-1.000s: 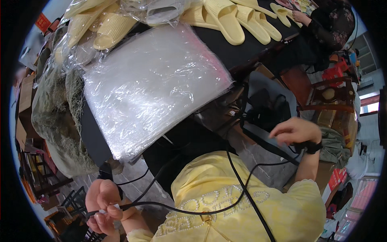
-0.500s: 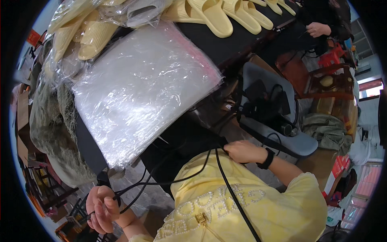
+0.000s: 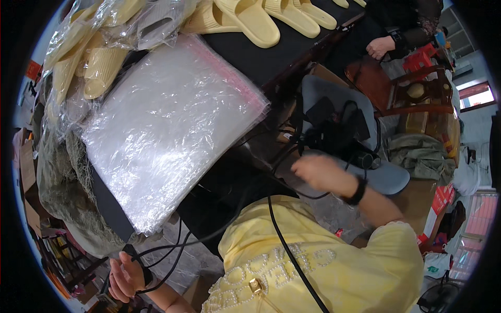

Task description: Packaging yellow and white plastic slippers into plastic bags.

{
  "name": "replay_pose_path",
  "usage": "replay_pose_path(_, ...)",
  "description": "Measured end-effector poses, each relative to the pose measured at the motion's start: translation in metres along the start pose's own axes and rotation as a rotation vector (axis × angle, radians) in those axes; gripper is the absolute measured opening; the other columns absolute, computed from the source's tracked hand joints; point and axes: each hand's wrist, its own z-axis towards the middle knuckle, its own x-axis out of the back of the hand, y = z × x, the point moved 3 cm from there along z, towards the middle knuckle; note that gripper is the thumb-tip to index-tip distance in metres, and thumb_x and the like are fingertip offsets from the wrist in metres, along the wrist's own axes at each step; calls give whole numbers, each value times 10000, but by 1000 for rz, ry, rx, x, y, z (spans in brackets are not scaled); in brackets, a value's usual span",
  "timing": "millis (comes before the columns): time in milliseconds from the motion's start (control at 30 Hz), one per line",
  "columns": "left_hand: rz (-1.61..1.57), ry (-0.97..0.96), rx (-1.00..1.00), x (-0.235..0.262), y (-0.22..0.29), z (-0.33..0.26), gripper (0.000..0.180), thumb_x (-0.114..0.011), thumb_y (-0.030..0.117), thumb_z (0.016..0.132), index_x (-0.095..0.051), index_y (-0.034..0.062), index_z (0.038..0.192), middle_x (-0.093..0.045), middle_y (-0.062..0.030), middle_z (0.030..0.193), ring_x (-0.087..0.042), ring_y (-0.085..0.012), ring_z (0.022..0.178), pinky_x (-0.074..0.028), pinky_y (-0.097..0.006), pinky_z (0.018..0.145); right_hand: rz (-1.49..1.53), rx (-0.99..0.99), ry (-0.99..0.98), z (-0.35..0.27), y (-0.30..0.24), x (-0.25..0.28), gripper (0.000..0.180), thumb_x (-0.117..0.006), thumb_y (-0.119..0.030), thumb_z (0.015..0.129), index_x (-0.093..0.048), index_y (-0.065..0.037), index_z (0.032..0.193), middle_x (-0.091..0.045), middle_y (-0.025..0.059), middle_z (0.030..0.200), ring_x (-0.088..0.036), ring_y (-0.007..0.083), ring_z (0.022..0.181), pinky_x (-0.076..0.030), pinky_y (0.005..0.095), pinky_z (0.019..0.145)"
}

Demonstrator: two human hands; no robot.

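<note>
My left hand is at the lower left, below the table's near corner, its fingers loosely bent and apart. Black cables run past its wrist and across to my lap. My right hand is raised in front of the grey chair, smeared by motion. A looped black cable hangs close beneath it; whether the fingers grip it I cannot make out. On the table lies a stack of clear plastic bags with a pink edge strip, touched by neither hand.
Pale yellow slippers line the table's far side, some bagged at the left. A grey chair holds black gear. Beyond stand a wooden chair and another person's hand. Grey-green cloth hangs at the left.
My right hand has left my lap, moving right and up towards the grey chair. My left hand has shifted slightly, its fingers looser. The view has swung a little.
</note>
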Motion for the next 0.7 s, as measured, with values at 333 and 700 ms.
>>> replay_pose_path(333, -10, -51, -39, 9, -4, -9, 143, -590, 307, 910, -595, 233, 1032, -527, 24, 1019, -443, -129, 910, -398, -260, 751, 397, -413, -386, 31, 242, -66, 232, -504, -106, 855, -645, -29, 1023, -685, 117, 846, -666, 220, 747, -514, 354, 637)
replay_pose_path(700, -1, -201, -124, 30, -4, -25, 273, -540, 356, 933, -544, 310, 1202, -476, 50, 1036, -436, -91, 920, -366, -259, 806, -233, -639, -125, 53, 243, -112, 368, -551, -314, 839, -649, 33, 912, -649, 231, 929, -630, 371, 880, -503, 450, 792)
